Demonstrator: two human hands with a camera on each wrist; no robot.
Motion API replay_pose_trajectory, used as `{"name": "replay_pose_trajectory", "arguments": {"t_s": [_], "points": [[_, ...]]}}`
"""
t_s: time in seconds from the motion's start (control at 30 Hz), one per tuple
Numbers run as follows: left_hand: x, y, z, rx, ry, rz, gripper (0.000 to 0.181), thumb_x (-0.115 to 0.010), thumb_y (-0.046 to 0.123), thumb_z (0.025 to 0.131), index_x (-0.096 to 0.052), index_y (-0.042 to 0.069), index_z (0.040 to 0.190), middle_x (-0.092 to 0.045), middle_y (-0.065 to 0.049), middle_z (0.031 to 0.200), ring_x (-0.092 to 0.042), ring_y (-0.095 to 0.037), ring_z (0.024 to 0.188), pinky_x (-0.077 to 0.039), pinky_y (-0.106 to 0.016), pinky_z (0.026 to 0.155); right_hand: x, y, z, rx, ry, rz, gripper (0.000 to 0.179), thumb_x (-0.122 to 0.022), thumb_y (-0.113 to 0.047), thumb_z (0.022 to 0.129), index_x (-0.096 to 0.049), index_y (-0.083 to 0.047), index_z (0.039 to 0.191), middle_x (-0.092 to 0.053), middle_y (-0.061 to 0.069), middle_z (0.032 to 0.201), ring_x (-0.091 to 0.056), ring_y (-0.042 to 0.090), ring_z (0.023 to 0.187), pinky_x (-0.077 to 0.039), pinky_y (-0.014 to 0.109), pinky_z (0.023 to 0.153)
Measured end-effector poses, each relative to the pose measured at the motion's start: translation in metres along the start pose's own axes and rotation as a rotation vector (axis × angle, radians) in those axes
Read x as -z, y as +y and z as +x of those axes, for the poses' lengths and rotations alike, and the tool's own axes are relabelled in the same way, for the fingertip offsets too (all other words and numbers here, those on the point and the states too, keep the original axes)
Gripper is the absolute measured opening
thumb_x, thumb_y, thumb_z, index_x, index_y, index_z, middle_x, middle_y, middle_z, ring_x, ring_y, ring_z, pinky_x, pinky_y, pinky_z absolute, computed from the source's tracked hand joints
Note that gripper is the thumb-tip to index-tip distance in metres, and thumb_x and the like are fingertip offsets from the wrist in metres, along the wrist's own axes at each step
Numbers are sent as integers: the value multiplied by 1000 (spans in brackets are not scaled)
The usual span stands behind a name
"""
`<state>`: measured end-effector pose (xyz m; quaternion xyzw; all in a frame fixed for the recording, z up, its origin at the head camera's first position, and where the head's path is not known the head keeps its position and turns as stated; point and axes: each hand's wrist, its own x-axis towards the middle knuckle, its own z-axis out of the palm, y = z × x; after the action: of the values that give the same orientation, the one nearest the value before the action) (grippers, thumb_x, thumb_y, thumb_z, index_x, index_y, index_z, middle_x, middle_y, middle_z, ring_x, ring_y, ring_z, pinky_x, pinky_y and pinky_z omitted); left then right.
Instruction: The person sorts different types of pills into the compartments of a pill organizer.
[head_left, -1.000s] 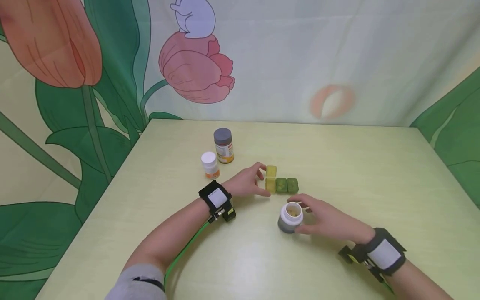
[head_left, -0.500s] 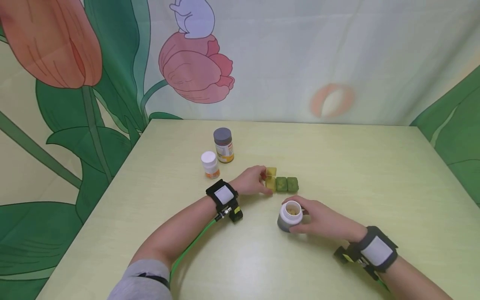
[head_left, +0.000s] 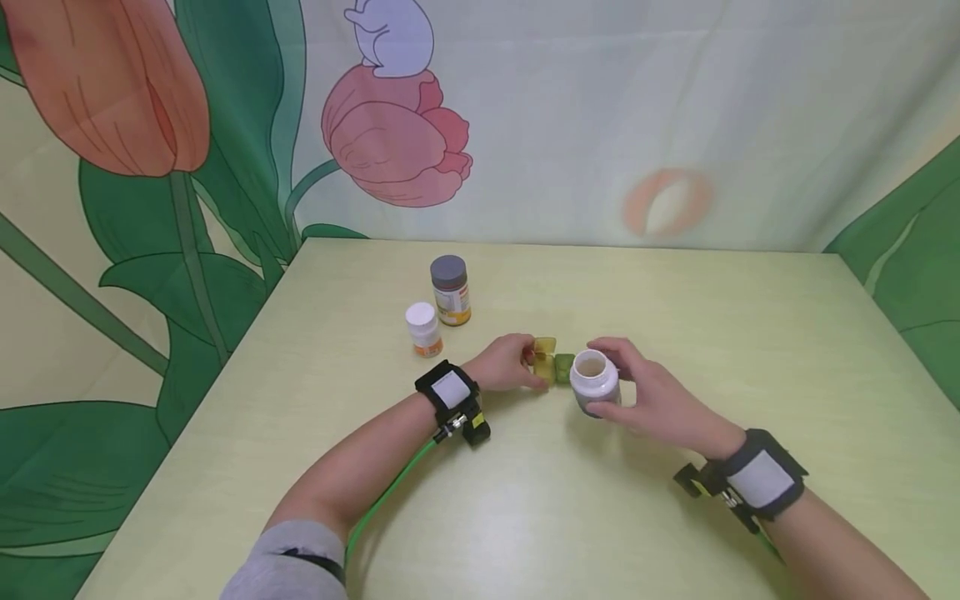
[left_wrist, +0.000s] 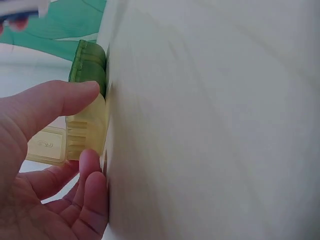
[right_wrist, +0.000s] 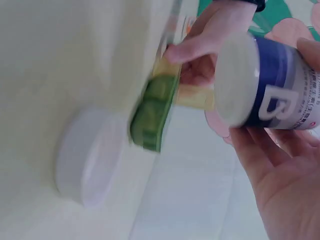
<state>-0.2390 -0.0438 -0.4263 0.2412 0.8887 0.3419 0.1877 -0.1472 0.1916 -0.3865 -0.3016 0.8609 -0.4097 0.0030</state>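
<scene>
My left hand (head_left: pixel 508 364) pinches the yellow end of a small pill organizer (head_left: pixel 544 368) on the table. Thumb and fingers grip either side of its yellow compartment (left_wrist: pixel 87 127). That compartment's lid (left_wrist: pixel 46 145) stands swung back, while the green compartments (right_wrist: pixel 152 110) are closed. My right hand (head_left: pixel 660 400) grips an uncapped white pill bottle (head_left: pixel 595 379) with a blue label, its mouth facing up. The bottle is raised off the table and overlaps the organizer's green end in the head view. In the right wrist view, its pale base (right_wrist: pixel 236 80) faces the table.
A small white-capped bottle (head_left: pixel 423 329) and a taller grey-capped bottle (head_left: pixel 452 290) stand at the back left. A white round cap (right_wrist: pixel 90 157) lies on the table in the right wrist view. A printed curtain (head_left: pixel 555 125) hangs behind the table.
My left hand has moved right and taken hold of the organizer's yellow end. My right hand has closed round the bottle, lifted it and carried it away from me, over the organizer's green end.
</scene>
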Motion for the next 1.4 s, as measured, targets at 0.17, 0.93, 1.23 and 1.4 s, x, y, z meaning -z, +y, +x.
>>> {"name": "replay_pose_trajectory", "arguments": {"t_s": [0.17,0.93,1.23,1.4], "points": [[0,-2,1,-15,-3,-10,34,-83,20,78,-58,5,96,-55,0,80,-50,-13,73,-39,-22,64,7,9,15,44,24,-107,62,-84,-7,75,-40,-4,119,-61,11,112,-61,30,101,-50,48,83],[2,0,-2,-15,-33,-26,32,-81,17,80,-57,5,96,-57,0,77,-51,-11,68,-40,-20,61,1,23,53,243,-101,-646,55,-84,-16,75,-57,-5,120,-59,13,109,-57,28,91,-51,42,76],[1,-1,-2,-18,-29,-35,31,-82,19,80,-57,6,94,-56,0,76,-50,-11,67,-39,-20,59,1,22,58,247,-104,-718,59,-87,-14,72,-58,-6,122,-59,14,113,-55,32,101,-48,46,85],[1,-1,0,-20,-34,-37,32,-81,19,80,-57,6,95,-56,0,76,-50,-10,67,-39,-20,59,1,21,59,305,-78,-775,61,-89,-12,68,-58,-5,120,-60,13,112,-56,33,102,-48,46,88]]}}
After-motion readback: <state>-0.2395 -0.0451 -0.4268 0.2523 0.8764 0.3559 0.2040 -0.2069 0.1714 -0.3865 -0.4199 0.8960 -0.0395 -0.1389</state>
